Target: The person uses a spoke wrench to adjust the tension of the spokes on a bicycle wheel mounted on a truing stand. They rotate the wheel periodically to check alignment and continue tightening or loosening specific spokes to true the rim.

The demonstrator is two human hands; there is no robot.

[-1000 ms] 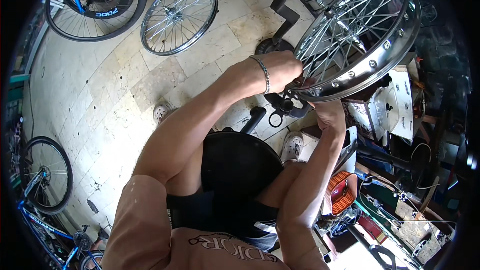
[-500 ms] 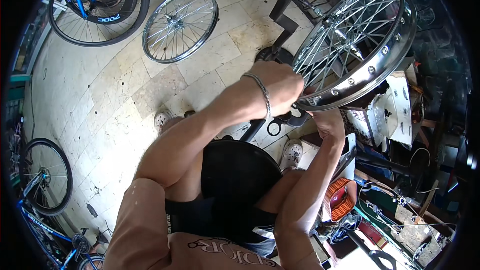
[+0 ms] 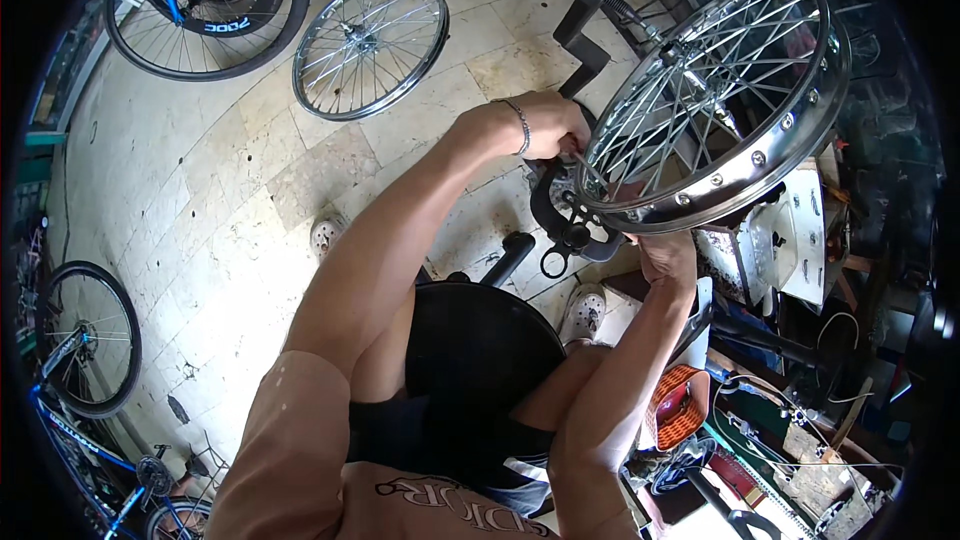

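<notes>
A spoked wheel (image 3: 733,178) with a wide chrome rim and no tyre sits tilted in a black wheel stand (image 3: 583,38), at the upper right. At the rim's left edge is my left hand (image 3: 545,126), its fingers closed in a pinch by the spokes. What they pinch, if anything, is too small to make out. My right hand (image 3: 665,252) comes from below and wraps round the near part of the rim. Some of its fingers show dimly between the spokes; the rim hides the rest. Below the wheel, a black clamp part (image 3: 572,234) of the stand is visible.
A black round stool seat (image 3: 480,345) is between my legs. Another bare spoked wheel (image 3: 372,45) lies on the tiled floor. Bicycles stand at the left, including a blue one (image 3: 95,450). At the right are an orange basket (image 3: 680,408) and cluttered tools and parts.
My left hand has moved up and left along the rim, uncovering more of the stand's clamp. The right hand stays under the rim. The whole view has shifted slightly.
</notes>
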